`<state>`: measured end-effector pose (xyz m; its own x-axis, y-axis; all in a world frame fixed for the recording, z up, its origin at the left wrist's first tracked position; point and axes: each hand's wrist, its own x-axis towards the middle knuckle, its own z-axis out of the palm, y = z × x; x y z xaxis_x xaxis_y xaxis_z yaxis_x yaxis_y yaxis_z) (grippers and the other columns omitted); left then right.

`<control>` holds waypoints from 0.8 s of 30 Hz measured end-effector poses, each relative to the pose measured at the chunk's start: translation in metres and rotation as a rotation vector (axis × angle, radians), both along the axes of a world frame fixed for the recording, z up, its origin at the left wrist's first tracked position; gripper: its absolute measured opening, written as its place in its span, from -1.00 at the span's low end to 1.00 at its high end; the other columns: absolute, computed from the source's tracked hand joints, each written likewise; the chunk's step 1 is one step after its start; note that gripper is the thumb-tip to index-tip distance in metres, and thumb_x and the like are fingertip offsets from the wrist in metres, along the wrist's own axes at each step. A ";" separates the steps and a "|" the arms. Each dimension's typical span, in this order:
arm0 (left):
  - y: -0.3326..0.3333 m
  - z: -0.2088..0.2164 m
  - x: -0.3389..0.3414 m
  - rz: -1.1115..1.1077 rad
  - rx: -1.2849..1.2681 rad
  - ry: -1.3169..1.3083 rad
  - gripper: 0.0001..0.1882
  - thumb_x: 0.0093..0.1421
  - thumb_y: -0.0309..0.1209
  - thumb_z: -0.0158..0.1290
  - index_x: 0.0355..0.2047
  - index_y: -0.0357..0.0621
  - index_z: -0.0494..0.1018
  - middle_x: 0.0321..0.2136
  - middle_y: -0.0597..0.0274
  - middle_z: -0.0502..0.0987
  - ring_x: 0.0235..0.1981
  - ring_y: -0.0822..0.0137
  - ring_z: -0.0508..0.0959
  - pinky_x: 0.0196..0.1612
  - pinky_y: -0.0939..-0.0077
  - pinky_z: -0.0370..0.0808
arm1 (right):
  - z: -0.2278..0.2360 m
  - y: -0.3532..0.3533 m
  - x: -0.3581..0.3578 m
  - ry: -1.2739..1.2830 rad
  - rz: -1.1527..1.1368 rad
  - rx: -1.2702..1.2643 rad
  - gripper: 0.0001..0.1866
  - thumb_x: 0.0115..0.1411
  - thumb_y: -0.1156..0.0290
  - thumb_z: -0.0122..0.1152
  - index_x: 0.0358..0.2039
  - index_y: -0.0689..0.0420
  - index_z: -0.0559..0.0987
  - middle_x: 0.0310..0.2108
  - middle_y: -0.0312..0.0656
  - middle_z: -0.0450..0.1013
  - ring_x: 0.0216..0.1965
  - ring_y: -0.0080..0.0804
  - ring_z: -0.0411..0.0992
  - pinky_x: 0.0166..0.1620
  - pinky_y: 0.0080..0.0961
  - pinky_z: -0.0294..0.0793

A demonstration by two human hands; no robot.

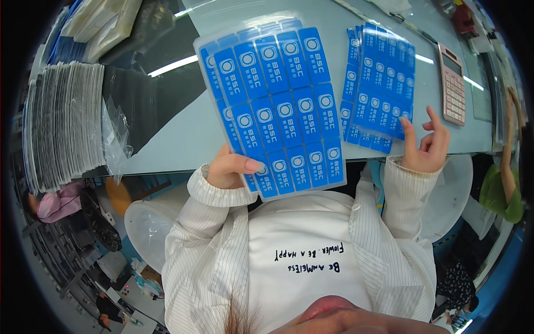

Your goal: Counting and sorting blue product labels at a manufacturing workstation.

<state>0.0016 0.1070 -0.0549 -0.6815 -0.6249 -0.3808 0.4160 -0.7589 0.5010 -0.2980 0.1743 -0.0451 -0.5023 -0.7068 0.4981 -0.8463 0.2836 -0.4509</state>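
Blue sheets (295, 114), frame centre — clamped in left hand (227, 166); right hand (427, 146) holds nothing, fingers apart, at second pile (384, 83), upper right. Looks partway — one batch held, second pile left.

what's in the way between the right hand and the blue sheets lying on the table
Nothing visible. The right hand overlaps the near right corner of the blue sheets in this view; whether it touches them is unclear.
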 end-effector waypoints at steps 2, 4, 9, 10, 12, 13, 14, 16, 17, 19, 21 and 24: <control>0.001 0.002 0.000 -0.001 -0.004 -0.061 -0.20 -0.12 -0.45 0.21 0.16 -0.21 0.14 0.00 -0.09 0.39 0.01 0.00 0.42 0.03 0.05 0.39 | 0.011 0.006 0.011 -0.049 0.102 -0.002 -0.53 -0.13 0.41 0.45 -0.15 0.18 0.54 -0.44 -0.36 0.35 -0.61 -0.73 0.07 -0.54 -0.77 0.07; 0.001 0.002 0.001 -0.014 -0.008 -0.117 -0.21 -0.12 -0.46 0.19 0.15 -0.21 0.14 0.00 -0.09 0.39 0.01 0.00 0.42 0.03 0.05 0.39 | 0.020 0.014 0.022 -0.245 0.384 0.038 -0.54 -0.17 0.45 0.46 -0.19 0.21 0.54 -0.43 -0.34 0.35 -0.60 -0.74 0.14 -0.53 -0.78 0.09; 0.001 -0.002 -0.002 -0.028 -0.113 -0.150 -0.21 -0.13 -0.45 0.22 0.15 -0.20 0.15 0.00 -0.07 0.39 0.01 0.01 0.42 0.04 0.06 0.38 | 0.016 0.017 0.046 -0.773 0.723 0.308 -0.64 -0.12 0.57 0.40 -0.25 0.24 0.52 -0.42 -0.32 0.39 -0.57 -0.73 0.24 -0.49 -0.81 0.13; 0.002 -0.001 -0.002 -0.026 -0.115 -0.153 -0.21 -0.13 -0.45 0.22 0.15 -0.20 0.15 0.00 -0.07 0.39 0.01 0.01 0.42 0.04 0.06 0.38 | 0.009 0.018 0.047 -0.970 0.679 0.312 -0.71 -0.05 0.57 0.34 -0.27 0.25 0.51 -0.42 -0.31 0.39 -0.57 -0.73 0.24 -0.48 -0.82 0.14; 0.005 -0.001 -0.003 -0.014 -0.126 -0.152 -0.20 -0.14 -0.45 0.23 0.15 -0.20 0.15 0.00 -0.07 0.39 0.00 0.02 0.43 0.04 0.07 0.38 | 0.001 0.020 0.048 -1.167 0.633 0.315 -0.79 0.02 0.57 0.28 -0.29 0.25 0.50 -0.42 -0.31 0.40 -0.57 -0.73 0.24 -0.47 -0.83 0.15; 0.004 -0.001 -0.004 -0.015 -0.126 -0.152 -0.20 -0.14 -0.45 0.23 0.15 -0.20 0.15 0.00 -0.07 0.39 0.00 0.02 0.43 0.04 0.07 0.38 | -0.001 0.019 0.048 -1.283 0.633 0.275 -0.85 0.08 0.56 0.22 -0.30 0.26 0.49 -0.43 -0.32 0.39 -0.58 -0.73 0.24 -0.50 -0.82 0.15; 0.004 -0.001 -0.005 -0.007 -0.128 -0.158 -0.19 -0.14 -0.46 0.23 0.15 -0.20 0.15 0.00 -0.07 0.39 0.01 0.02 0.42 0.05 0.08 0.37 | -0.002 0.019 0.047 -1.397 0.631 0.235 -0.90 0.14 0.55 0.15 -0.32 0.26 0.49 -0.44 -0.33 0.39 -0.59 -0.73 0.23 -0.52 -0.81 0.15; 0.004 -0.001 -0.005 0.002 -0.128 -0.164 -0.19 -0.15 -0.47 0.24 0.15 -0.19 0.15 0.00 -0.07 0.39 0.01 0.02 0.42 0.05 0.08 0.37 | 0.004 0.020 0.045 -1.356 0.619 0.247 -0.90 0.16 0.53 0.13 -0.31 0.27 0.49 -0.45 -0.33 0.39 -0.62 -0.73 0.22 -0.56 -0.80 0.14; 0.004 0.000 -0.004 -0.012 -0.130 -0.178 -0.19 -0.15 -0.47 0.24 0.15 -0.19 0.15 0.01 -0.06 0.39 0.02 0.02 0.41 0.05 0.08 0.36 | 0.007 0.020 0.044 -1.315 0.610 0.259 -0.89 0.18 0.52 0.10 -0.30 0.28 0.49 -0.46 -0.33 0.39 -0.66 -0.73 0.20 -0.59 -0.79 0.12; 0.003 0.000 -0.003 -0.029 -0.132 -0.189 -0.18 -0.15 -0.47 0.24 0.15 -0.19 0.15 0.01 -0.06 0.38 0.02 0.02 0.40 0.06 0.09 0.36 | 0.008 0.022 0.042 -1.394 0.533 0.297 -0.89 0.18 0.51 0.12 -0.30 0.27 0.50 -0.51 -0.36 0.38 -0.65 -0.74 0.21 -0.59 -0.79 0.13; 0.003 0.000 -0.003 -0.028 -0.124 -0.226 -0.17 -0.17 -0.47 0.25 0.15 -0.19 0.15 0.01 -0.06 0.38 0.02 0.02 0.41 0.06 0.10 0.35 | 0.009 0.023 0.043 -1.472 0.452 0.332 -0.89 0.18 0.49 0.13 -0.30 0.26 0.51 -0.57 -0.39 0.37 -0.65 -0.75 0.22 -0.59 -0.80 0.13; 0.004 -0.006 -0.003 -0.002 -0.128 -0.193 -0.16 -0.19 -0.46 0.26 0.15 -0.20 0.16 0.00 -0.07 0.39 0.00 0.02 0.42 0.05 0.11 0.36 | 0.008 0.022 0.040 -1.309 0.365 0.127 -0.84 0.19 0.48 0.12 -0.26 0.30 0.51 -0.56 -0.36 0.39 -0.74 -0.74 0.10 -0.67 -0.79 0.02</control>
